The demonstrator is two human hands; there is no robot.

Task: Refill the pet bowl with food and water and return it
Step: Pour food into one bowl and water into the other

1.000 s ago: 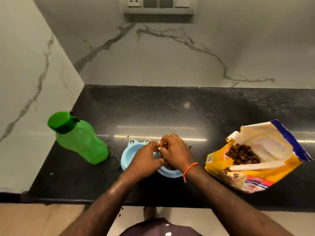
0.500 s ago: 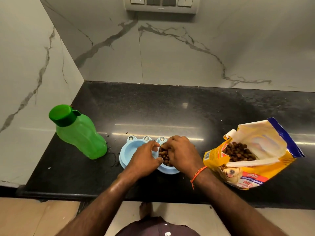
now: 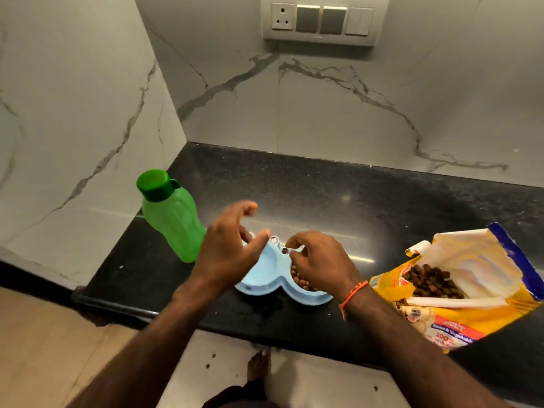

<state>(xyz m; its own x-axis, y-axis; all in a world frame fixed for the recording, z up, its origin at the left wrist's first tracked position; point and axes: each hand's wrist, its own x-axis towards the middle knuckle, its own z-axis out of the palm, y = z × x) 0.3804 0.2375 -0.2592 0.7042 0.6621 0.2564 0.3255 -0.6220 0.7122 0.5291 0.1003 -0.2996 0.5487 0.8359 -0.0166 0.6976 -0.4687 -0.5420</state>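
Note:
A light blue double pet bowl sits near the front edge of the black counter. Its right cup holds brown kibble; its left cup shows no food. My right hand rests over the kibble cup with curled fingers at the bowl's rim. My left hand hovers above the left cup, fingers spread, blurred by motion. A green water bottle with its cap on stands upright to the left. An opened yellow pet food bag lies to the right, kibble showing in its mouth.
Marble walls meet in a corner behind and to the left of the bottle. A switch panel hangs on the back wall. The counter's front edge runs just below the bowl, with the floor and my bare foot beneath.
My left hand has lifted off the bowl and opened, moving up and left toward the bottle. My right hand stays over the kibble cup. The camera has tilted up.

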